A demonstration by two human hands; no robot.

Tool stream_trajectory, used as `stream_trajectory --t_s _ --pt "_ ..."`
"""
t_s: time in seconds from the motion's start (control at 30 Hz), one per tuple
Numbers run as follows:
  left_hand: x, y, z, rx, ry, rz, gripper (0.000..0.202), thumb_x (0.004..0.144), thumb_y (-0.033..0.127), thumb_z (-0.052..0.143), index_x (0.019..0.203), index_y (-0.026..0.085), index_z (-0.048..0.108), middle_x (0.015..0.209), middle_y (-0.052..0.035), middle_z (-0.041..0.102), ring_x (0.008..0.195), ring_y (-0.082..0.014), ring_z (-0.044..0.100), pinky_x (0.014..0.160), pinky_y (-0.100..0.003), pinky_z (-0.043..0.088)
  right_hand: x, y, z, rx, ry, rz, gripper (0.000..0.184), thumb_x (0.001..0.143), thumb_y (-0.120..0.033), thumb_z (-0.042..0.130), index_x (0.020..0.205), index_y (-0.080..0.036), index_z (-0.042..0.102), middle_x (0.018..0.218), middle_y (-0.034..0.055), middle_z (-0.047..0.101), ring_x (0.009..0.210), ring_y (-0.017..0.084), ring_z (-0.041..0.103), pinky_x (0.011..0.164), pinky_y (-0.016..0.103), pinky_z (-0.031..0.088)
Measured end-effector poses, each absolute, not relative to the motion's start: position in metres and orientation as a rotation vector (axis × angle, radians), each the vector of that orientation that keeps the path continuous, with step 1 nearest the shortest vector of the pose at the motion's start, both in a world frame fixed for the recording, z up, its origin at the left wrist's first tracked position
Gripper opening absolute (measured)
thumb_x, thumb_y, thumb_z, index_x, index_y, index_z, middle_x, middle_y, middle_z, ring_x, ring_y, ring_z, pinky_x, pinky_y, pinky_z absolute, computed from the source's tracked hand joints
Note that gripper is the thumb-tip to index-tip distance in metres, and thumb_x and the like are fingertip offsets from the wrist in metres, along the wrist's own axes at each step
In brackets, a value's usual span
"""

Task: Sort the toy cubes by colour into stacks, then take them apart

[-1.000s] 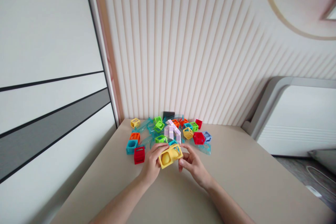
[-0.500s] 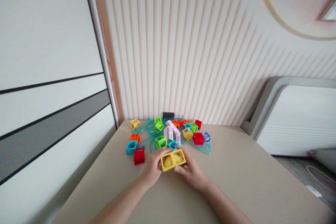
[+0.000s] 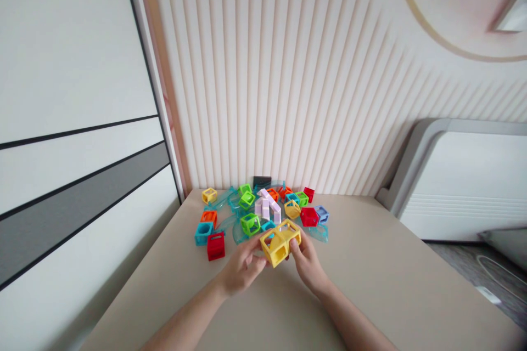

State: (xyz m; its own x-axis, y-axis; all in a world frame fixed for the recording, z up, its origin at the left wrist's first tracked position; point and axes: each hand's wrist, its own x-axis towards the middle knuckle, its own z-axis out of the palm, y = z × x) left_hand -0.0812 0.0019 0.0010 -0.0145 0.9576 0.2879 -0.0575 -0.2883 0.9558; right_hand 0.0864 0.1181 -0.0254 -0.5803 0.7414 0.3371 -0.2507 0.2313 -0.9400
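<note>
Two yellow marble-run blocks (image 3: 280,242), joined end to end, are held above the table between both of my hands. My left hand (image 3: 242,267) grips their left end, its fingers partly behind the blocks. At the right end, my right hand (image 3: 305,263) has its thumb on the near side and its other fingers hidden. Just beyond the blocks lie a green cube block (image 3: 250,224), a blue block (image 3: 268,226) partly covered, and a bunch of pale lilac bars (image 3: 267,206). A red block (image 3: 216,246) sits to the left of my left hand.
Orange (image 3: 209,218) and blue blocks (image 3: 203,234) stand at the table's left. Clear teal track pieces (image 3: 224,198) and several coloured cubes spread toward the ribbed wall (image 3: 263,66). A small black box (image 3: 262,181) rests at the back. A white cabinet (image 3: 74,66) borders the left.
The joined yellow blocks have turned and tilted in my hands, showing more of their top and left end, and shifted slightly right. My right thumb now lies over their near side.
</note>
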Motion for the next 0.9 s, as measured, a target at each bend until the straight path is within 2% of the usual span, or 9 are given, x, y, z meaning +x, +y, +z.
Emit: stream_trajectory --t_s 0.07,0.17,0.27,0.37,0.53,0.73,0.9 --pt "-0.082 0.002 -0.001 1.274 0.907 1.446 0.052 0.089 0.048 0.062 0.136 0.027 0.059 0.132 -0.0122 0.063 0.117 -0.0358 0.059 0.081 -0.04 0.054 0.088 0.12 -0.024 -0.454 -1.673 1.469 0.06 0.091 -0.063 0.056 0.136 -0.023 0.052 0.109 0.01 0.068 0.072 0.017 0.063 0.058 0.026 0.052" --pt "-0.084 0.005 -0.004 1.041 0.818 1.495 0.051 0.089 0.06 0.057 0.124 0.025 0.068 0.124 -0.0116 0.067 0.109 -0.0324 0.061 0.076 -0.036 0.053 0.093 0.122 -0.024 -0.401 -1.752 1.38 0.057 0.091 -0.059 0.058 0.138 -0.026 0.052 0.125 0.0112 0.065 0.1 0.024 0.067 0.08 0.033 0.057" --pt "-0.083 0.008 0.0 0.902 0.866 1.469 0.043 0.087 0.054 0.064 0.118 0.025 0.07 0.113 -0.0091 0.071 0.097 -0.0237 0.065 0.077 -0.03 0.049 0.097 0.121 -0.023 -0.356 -1.949 1.196 0.055 0.092 -0.055 0.059 0.139 -0.026 0.052 0.134 0.0109 0.063 0.116 0.028 0.062 0.098 0.039 0.051" --pt "-0.081 0.007 0.005 0.851 0.931 1.391 0.043 0.08 0.047 0.076 0.116 0.024 0.072 0.107 -0.0075 0.073 0.095 -0.0217 0.066 0.08 -0.028 0.047 0.098 0.119 -0.02 -0.329 -2.128 1.073 0.059 0.094 -0.055 0.056 0.143 -0.025 0.048 0.132 0.0111 0.065 0.115 0.028 0.064 0.098 0.039 0.051" --pt "-0.08 0.008 0.004 0.777 0.914 1.376 0.042 0.081 0.045 0.076 0.115 0.021 0.074 0.107 -0.0088 0.075 0.096 -0.0233 0.068 0.082 -0.029 0.048 0.096 0.117 -0.015 -0.337 -2.187 0.966 0.061 0.097 -0.057 0.047 0.148 -0.025 0.04 0.132 0.0113 0.065 0.116 0.027 0.065 0.097 0.038 0.052" --pt "-0.082 0.014 0.002 0.718 0.887 1.567 0.04 0.079 0.043 0.078 0.109 0.017 0.076 0.102 -0.0098 0.077 0.094 -0.0228 0.07 0.082 -0.028 0.05 0.091 0.119 -0.013 -0.378 -2.247 0.649 0.053 0.104 -0.044 0.037 0.152 -0.023 0.033 0.139 0.0146 0.058 0.125 0.026 0.058 0.103 0.04 0.048" --pt "-0.085 0.011 0.003 0.66 0.838 1.597 0.04 0.076 0.041 0.081 0.108 0.016 0.076 0.105 -0.011 0.077 0.098 -0.0258 0.07 0.081 -0.031 0.052 0.083 0.118 0.011 -0.322 -2.379 0.3 0.047 0.104 -0.033 0.036 0.15 -0.021 0.039 0.114 0.0136 0.069 0.1 0.026 0.064 0.088 0.041 0.053"
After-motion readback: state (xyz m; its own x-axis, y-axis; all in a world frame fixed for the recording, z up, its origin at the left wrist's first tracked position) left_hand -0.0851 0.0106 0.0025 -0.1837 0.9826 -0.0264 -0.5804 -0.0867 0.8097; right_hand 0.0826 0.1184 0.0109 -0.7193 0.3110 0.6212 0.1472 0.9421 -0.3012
